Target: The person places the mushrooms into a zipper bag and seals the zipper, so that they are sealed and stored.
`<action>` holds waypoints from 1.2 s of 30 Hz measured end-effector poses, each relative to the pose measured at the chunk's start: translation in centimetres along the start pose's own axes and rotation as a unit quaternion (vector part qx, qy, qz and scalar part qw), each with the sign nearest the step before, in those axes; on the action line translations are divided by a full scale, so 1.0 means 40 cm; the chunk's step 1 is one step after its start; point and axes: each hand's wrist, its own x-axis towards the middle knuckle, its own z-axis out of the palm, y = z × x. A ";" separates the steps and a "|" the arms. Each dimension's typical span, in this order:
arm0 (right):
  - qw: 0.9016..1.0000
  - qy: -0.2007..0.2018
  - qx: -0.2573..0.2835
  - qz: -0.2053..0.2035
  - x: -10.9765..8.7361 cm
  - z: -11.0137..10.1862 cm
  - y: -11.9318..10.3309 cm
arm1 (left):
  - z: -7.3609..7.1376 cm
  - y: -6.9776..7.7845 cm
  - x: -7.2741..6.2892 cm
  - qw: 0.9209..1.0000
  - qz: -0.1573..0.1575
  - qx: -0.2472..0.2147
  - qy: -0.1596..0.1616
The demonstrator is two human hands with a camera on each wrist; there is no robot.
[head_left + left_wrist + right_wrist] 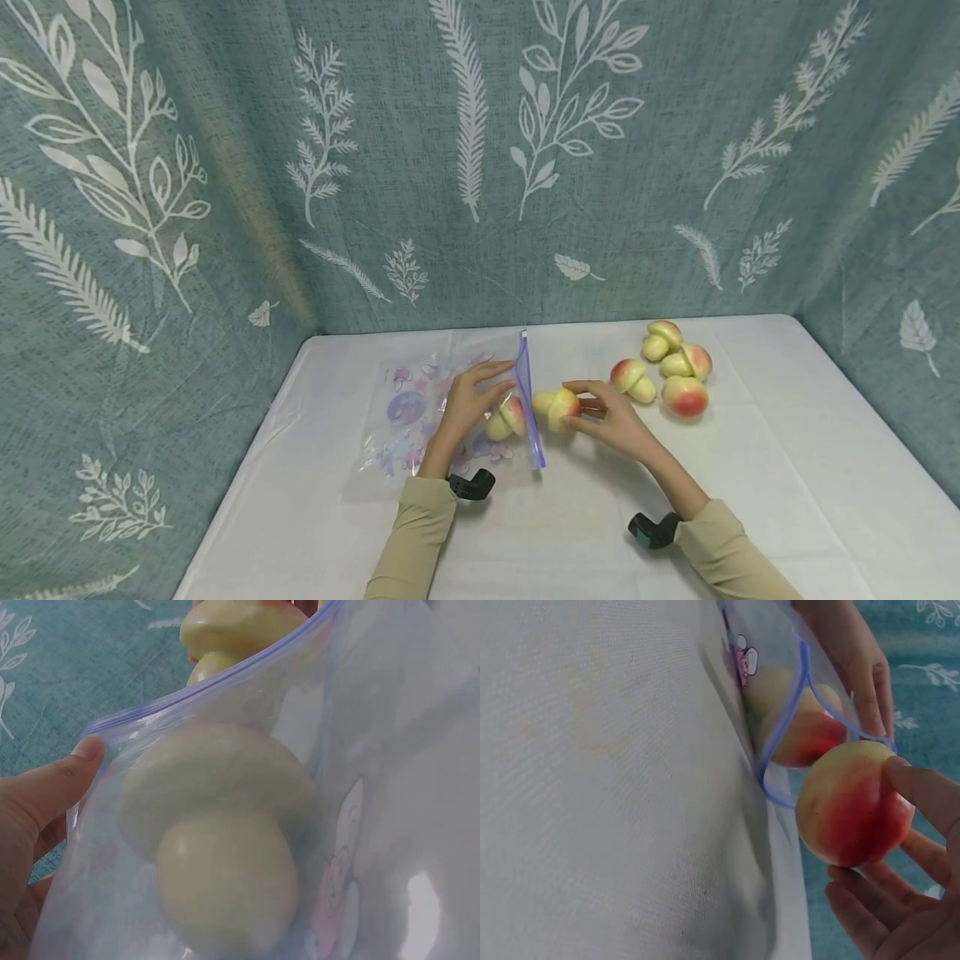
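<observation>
A clear zip bag [405, 375] with a purple seal and printed cartoon pictures lies on the table, its mouth facing right. My left hand [467, 406] pinches the edge of the mouth between thumb and fingers, and the seal stands parted in the right wrist view. Inside the bag sits one toy mushroom [506, 419], yellow with a red-tinged cap, seen through the plastic in the left wrist view [225, 847]. My right hand [611, 421] grips a second toy mushroom [855, 806] by its cap, the stem pointing at the bag's mouth.
Several more toy mushrooms [685, 397] lie grouped at the back right of the white-covered table [780, 467]. A teal curtain [420, 167] with white leaf prints hangs behind and at both sides. Black wrist cameras [654, 531] sit on both wrists.
</observation>
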 end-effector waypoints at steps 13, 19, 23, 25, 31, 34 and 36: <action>0.999 -0.002 -0.030 0.016 0.004 0.016 -0.062 | 0.004 -0.006 0.003 1.000 0.002 -0.012 0.000; 0.999 -0.013 -0.023 0.030 0.015 0.027 -0.019 | 0.002 0.002 0.002 1.000 0.002 -0.005 -0.002; 0.999 -0.018 -0.017 0.032 0.019 0.028 -0.002 | 0.002 0.004 0.001 1.000 0.003 0.011 -0.002; 0.999 -0.019 -0.016 0.033 0.020 0.028 0.002 | 0.003 0.003 0.002 1.000 0.004 0.017 -0.001; 0.999 -0.027 -0.006 0.036 0.024 0.030 0.007 | 0.004 0.003 0.004 1.000 0.010 0.020 0.002; 0.999 -0.032 -0.003 0.035 0.026 0.029 0.005 | 0.004 0.003 0.004 1.000 0.006 0.025 0.002; 0.999 -0.034 -0.001 0.034 0.026 0.028 -0.004 | 0.004 0.004 0.003 1.000 0.001 0.030 0.002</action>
